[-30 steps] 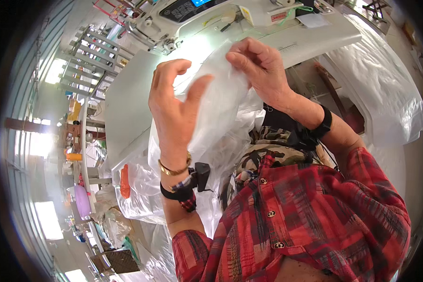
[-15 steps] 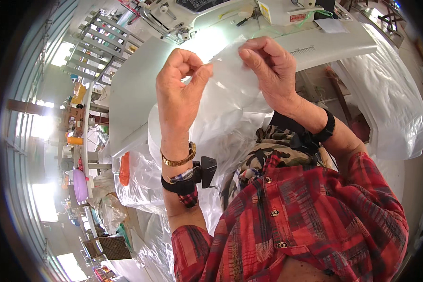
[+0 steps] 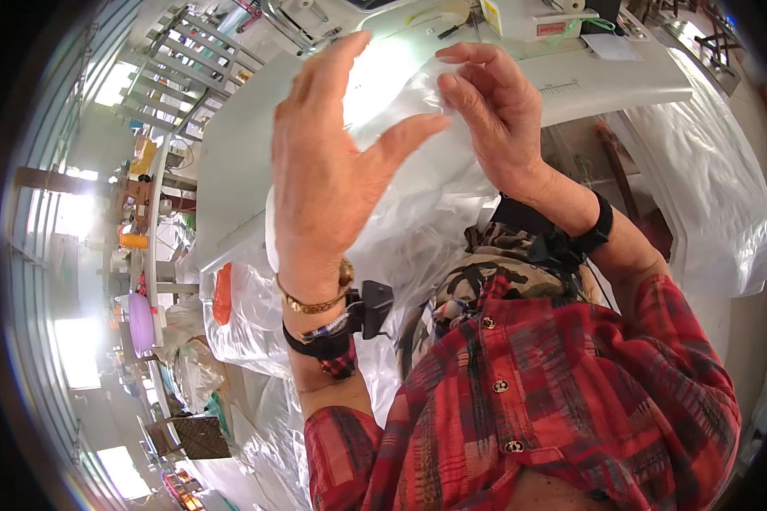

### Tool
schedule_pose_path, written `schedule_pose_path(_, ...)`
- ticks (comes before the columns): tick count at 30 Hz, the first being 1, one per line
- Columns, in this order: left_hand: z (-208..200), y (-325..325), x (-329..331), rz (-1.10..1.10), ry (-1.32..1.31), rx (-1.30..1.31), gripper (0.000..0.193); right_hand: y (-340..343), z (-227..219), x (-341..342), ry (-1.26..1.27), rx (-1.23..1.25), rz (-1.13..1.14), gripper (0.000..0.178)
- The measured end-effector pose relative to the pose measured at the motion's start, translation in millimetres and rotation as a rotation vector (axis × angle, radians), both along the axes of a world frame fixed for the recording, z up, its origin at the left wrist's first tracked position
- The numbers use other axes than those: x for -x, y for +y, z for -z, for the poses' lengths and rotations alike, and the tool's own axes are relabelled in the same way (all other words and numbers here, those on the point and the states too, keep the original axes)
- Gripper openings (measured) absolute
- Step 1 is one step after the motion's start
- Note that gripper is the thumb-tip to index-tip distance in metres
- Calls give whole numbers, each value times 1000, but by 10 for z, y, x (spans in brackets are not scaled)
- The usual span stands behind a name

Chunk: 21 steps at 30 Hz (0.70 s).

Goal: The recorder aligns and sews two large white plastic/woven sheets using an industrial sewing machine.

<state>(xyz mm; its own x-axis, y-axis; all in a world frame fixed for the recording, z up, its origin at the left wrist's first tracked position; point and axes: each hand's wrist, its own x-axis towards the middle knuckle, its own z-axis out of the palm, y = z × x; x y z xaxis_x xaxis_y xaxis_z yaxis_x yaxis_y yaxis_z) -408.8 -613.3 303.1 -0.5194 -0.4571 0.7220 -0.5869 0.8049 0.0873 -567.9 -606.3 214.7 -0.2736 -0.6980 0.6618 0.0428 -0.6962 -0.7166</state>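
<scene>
My left hand (image 3: 328,170) is raised over the table with its fingers straight and the thumb spread away, holding nothing. Just to its right, my right hand (image 3: 503,119) has thumb and fingertips closed on the upper edge of a clear plastic sheet (image 3: 430,170). The thin, wrinkled sheet hangs down from that grip toward my lap, and part of it passes behind my left hand. Ahead of both hands stands a sewing machine (image 3: 302,19), its lamp throwing a bright glare on the white table (image 3: 239,157).
Flat plastic sheets (image 3: 699,170) drape off the right side. A ruler scale (image 3: 561,87) marks the table's front edge, and a small black-handled tool (image 3: 448,33) lies near the machine. More plastic (image 3: 251,341) bunches at lower left beside an orange piece (image 3: 222,294). A slatted rack (image 3: 192,68) stands far left.
My left hand has let go of the plastic sheet and opened out, its fingers rising up and away. My right hand keeps its pinch, nearly in place.
</scene>
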Motion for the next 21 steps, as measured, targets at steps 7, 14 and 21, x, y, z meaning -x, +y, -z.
schedule_pose_path(7,229,-205,107,104,162,-322,52,30,-18,-108,96,47,1,27)
schedule_pose_path(14,379,-302,43,241,454,-714,43,18,23,-53,118,-6,-31,31)
schedule_pose_path(21,464,-492,-74,210,512,-723,40,-27,239,9,169,-404,-288,30)
